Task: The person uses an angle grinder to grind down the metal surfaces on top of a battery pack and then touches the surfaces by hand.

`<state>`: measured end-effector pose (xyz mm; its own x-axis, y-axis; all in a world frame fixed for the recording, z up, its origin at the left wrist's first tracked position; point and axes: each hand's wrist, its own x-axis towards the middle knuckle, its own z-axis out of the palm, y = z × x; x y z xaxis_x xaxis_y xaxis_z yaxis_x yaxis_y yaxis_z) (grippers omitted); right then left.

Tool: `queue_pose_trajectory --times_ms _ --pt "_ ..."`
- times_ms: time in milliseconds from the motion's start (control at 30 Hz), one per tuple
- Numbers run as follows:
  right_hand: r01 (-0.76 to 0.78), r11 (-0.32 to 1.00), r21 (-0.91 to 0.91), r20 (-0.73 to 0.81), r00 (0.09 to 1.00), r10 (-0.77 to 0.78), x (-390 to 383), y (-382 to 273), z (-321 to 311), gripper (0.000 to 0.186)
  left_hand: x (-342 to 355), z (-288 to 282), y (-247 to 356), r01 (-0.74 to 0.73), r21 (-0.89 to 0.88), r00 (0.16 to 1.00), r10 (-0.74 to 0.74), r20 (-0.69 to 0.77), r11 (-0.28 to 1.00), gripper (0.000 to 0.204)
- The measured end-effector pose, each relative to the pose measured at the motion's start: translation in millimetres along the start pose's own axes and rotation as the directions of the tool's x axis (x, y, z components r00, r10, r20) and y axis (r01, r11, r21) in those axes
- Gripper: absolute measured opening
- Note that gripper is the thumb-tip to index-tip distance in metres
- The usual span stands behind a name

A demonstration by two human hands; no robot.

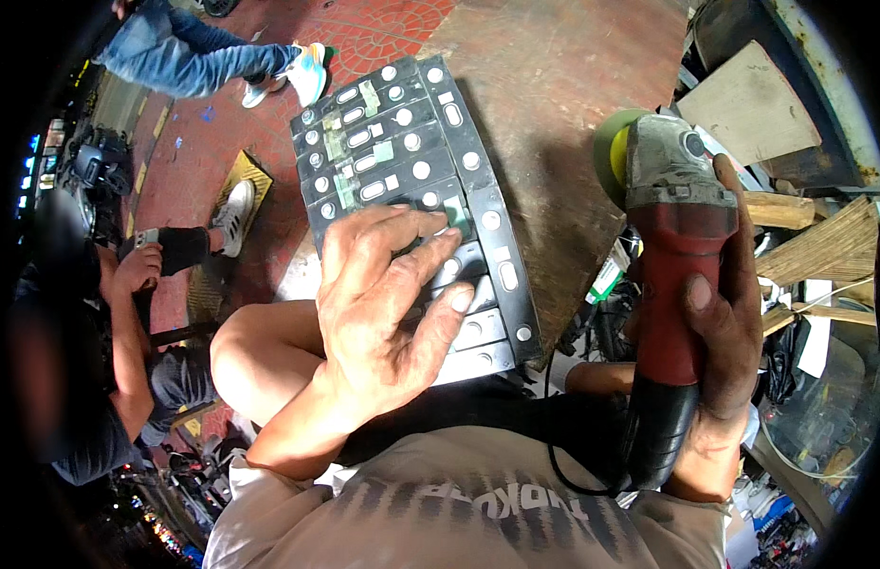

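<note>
In front of me a black battery pack (473, 161) lies tilted on a brown wooden board (544, 57). Rows of round silver terminals, oval white vents and greenish tape patches cover its top. My left hand (388, 284) rests on its near half with fingers spread, hiding several cells. To the right of the pack, my right hand (720, 322) is wrapped round the red body of an angle grinder (677, 275), thumb across the front. The grinder stands head-up, its grey gear head pointing away from me and its yellow-green disc (613, 156) facing the pack. A black cable hangs from its lower end.
A seated person (127, 322) is at the left, and jeans-clad legs (193, 57) of another show at the far left. Wood offcuts (819, 247), a pale flat panel (748, 104) and mixed scrap crowd the right side. Red patterned paving (260, 133) spreads beyond the board.
</note>
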<state>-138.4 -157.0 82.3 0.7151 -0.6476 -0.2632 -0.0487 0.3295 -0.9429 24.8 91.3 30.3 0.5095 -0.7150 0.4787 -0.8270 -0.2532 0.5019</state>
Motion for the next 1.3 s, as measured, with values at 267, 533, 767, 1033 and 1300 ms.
queue_pose_trajectory --times_ms 267,533,767,1033,1300 --pt "0.031 0.999 -0.031 -0.079 0.996 -0.034 9.3 6.6 -8.1 0.128 13.3 8.0 17.3 0.072 0.127 0.981 -0.093 0.171 0.989 0.051" --pt "0.03 1.0 -0.007 -0.014 0.999 -0.03 0.0 -0.7 7.1 0.133 7.2 12.4 31.6 -0.041 -0.168 0.997 0.052 0.061 0.985 0.019" --pt "-0.101 0.995 0.015 0.17 0.981 0.097 -20.2 -5.6 24.9 0.137 -15.5 19.5 50.1 -0.004 -0.364 0.994 0.043 0.1 0.931 0.051" --pt "-0.086 0.996 0.032 0.323 0.944 0.071 -24.9 11.4 32.5 0.13 -28.3 27.2 47.2 0.001 -0.315 1.0 0.005 0.016 0.949 0.071" --pt "-0.041 0.999 -0.006 0.288 0.957 0.041 -24.7 14.0 40.0 0.129 -27.9 28.9 47.3 0.018 -0.322 1.0 -0.025 -0.016 0.947 0.073"
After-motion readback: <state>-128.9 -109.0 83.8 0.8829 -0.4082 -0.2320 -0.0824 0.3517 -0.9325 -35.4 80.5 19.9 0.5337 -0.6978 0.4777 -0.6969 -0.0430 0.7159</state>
